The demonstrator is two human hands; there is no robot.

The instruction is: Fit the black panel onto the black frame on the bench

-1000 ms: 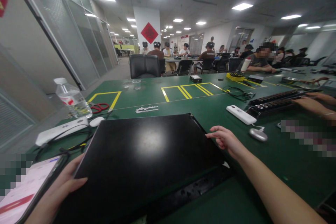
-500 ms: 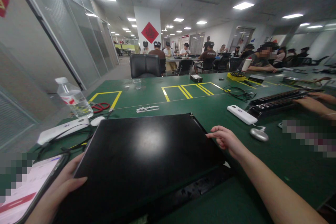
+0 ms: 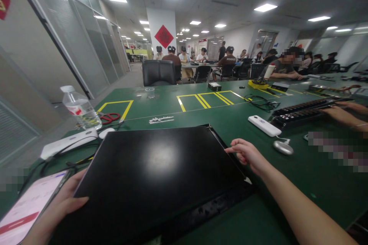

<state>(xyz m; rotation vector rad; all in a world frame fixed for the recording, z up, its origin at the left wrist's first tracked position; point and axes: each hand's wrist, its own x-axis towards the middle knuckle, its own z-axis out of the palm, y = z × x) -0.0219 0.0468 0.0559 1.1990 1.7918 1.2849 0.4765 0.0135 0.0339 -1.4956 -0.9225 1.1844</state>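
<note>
A large flat black panel (image 3: 138, 183) lies in front of me, with a bright ceiling reflection on its glossy top. Under its right side shows the edge of a black frame (image 3: 221, 203), and a small white scrap (image 3: 247, 180) sits at that corner. My left hand (image 3: 67, 201) grips the panel's left edge, thumb on top and fingers partly hidden below. On the other side, my right hand (image 3: 245, 153) touches the right edge with an extended index fingertip. Its other fingers curl loosely without gripping anything visible.
A phone (image 3: 34, 206) lies beside my left wrist. Behind it are cables, a white power bank (image 3: 69, 142), red scissors (image 3: 109, 118) and a water bottle (image 3: 82, 109). Rightward are another white device (image 3: 264, 125) and a co-worker's hands (image 3: 342, 113) on black hardware (image 3: 301, 113).
The panel has slid slightly left and toward me with my left hand, showing more of the frame along its right edge. My right hand has barely moved.
</note>
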